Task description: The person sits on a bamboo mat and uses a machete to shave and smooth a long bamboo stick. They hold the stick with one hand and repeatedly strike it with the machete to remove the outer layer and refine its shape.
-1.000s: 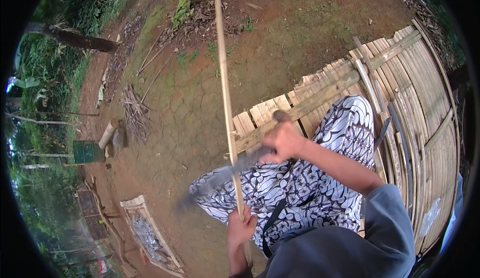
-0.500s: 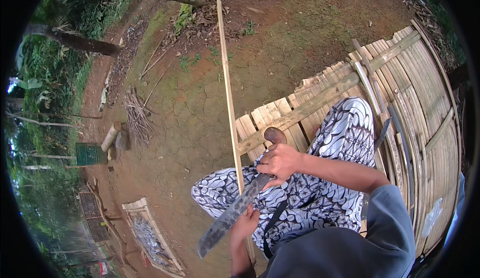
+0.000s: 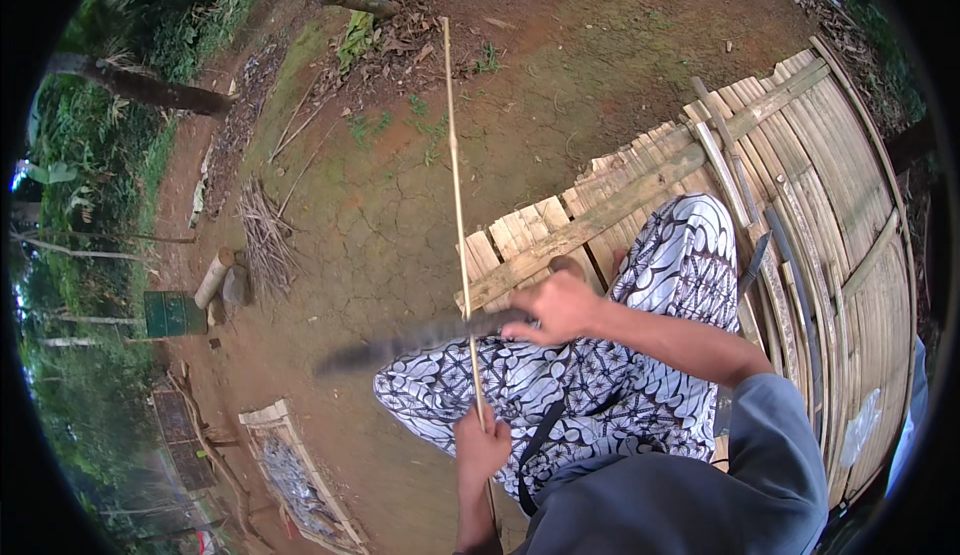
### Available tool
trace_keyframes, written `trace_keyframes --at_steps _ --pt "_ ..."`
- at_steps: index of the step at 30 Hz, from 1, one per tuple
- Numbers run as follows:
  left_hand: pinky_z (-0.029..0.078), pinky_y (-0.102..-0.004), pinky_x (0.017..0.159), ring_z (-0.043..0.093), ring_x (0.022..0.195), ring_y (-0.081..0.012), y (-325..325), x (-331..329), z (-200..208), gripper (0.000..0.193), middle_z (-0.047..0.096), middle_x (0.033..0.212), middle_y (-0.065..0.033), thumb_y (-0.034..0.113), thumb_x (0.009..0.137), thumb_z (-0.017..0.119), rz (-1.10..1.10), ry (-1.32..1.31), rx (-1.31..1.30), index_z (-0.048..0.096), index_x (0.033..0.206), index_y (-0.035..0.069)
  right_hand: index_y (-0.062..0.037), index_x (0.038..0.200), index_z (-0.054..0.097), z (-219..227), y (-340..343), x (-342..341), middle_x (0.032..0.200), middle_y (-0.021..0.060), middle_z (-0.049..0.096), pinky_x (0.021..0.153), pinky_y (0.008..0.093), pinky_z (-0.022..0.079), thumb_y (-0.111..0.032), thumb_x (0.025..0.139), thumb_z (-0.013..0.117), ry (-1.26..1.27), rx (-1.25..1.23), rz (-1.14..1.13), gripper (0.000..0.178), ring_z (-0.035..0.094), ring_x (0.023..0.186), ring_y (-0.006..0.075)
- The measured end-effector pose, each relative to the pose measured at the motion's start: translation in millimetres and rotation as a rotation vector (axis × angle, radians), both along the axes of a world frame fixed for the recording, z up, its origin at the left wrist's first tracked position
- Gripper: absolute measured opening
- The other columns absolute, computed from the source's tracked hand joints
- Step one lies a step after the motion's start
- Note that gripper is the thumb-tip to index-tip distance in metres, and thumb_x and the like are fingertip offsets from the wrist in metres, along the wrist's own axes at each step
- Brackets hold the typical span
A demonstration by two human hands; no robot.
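Observation:
My right hand [image 3: 556, 308] is wrapped around the wooden handle of a machete. Its dark blade [image 3: 410, 348], blurred by motion, points left and meets or crosses a long, thin bamboo strip [image 3: 455, 165] above my thigh. Whether the edge touches the strip I cannot tell. Below the blade, my left hand [image 3: 482, 444] is closed around the strip's lower part. The strip's far end reaches up over the ground, and its near end runs down beside my left forearm. The handle's rounded end shows just behind my right hand.
Patterned cloth [image 3: 660, 335] covers my legs. A slatted bamboo platform [image 3: 860, 185] spreads to the right, with loose strips and another dark blade [image 3: 757, 262] on it. On the left are a stick bundle [image 3: 265, 235], a green container [image 3: 175, 313], a log [image 3: 214, 278] and a framed ash bed [image 3: 262, 415].
The machete has swung from a downward-left slant to nearly level, moving forward along the strip. My left hand has turned and closed round the strip, whose narrower side now shows.

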State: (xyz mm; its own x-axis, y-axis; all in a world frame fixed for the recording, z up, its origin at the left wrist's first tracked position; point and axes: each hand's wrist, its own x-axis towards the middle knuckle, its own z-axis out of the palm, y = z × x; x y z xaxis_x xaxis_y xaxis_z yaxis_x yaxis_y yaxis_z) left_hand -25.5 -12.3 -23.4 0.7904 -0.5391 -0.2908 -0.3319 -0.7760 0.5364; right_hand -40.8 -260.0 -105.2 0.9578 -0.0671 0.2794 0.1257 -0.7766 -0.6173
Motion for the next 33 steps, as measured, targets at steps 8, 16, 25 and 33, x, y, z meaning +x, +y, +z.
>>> trace_keyframes --at_steps 8,16,25,33 --pt "0.047 -0.0453 0.066 0.058 0.06 -0.0357 16 -1 7 0.015 0.055 0.062 -0.0132 0.005 0.072 0.056 0.068 -0.039 0.226 0.051 0.085 0.0 -0.005 0.078 0.061 8 -14 21 0.054 0.0109 0.058 0.046 0.0373 0.049 -0.061 0.088 0.049 -0.094 -0.054 -0.06 0.058 0.061 0.049 0.0263" --pt "0.042 -0.0368 0.047 0.05 0.046 -0.0251 21 -11 0 0.015 0.047 0.051 -0.0094 0.005 0.071 0.062 0.04 0.028 -0.011 0.048 0.076 0.002 -0.0058 0.095 0.065 13 -35 18 0.057 0.0133 0.06 0.05 0.0433 0.053 -0.06 0.095 0.038 0.322 0.144 -0.26 0.06 0.063 0.051 0.0293" --pt "0.029 -0.0232 0.051 0.028 0.057 -0.005 35 -2 -3 0.036 0.032 0.062 0.0057 -0.012 0.073 0.063 0.255 0.628 -0.385 0.034 0.074 0.01 -0.0083 0.078 0.063 -4 23 6 0.053 0.0095 0.057 0.044 0.0364 0.046 -0.059 0.086 0.054 -0.339 -0.03 0.151 0.052 0.058 0.044 0.0259" --pt "0.021 -0.0209 0.04 0.023 0.047 -0.0012 18 -4 18 0.043 0.028 0.063 0.0076 -0.024 0.079 0.049 0.359 1.078 -0.725 0.032 0.076 0.015 -0.0073 0.081 0.064 0 -2 9 0.048 0.0089 0.052 0.045 0.0348 0.046 -0.059 0.085 0.055 -0.109 0.036 -0.078 0.052 0.056 0.041 0.0238"
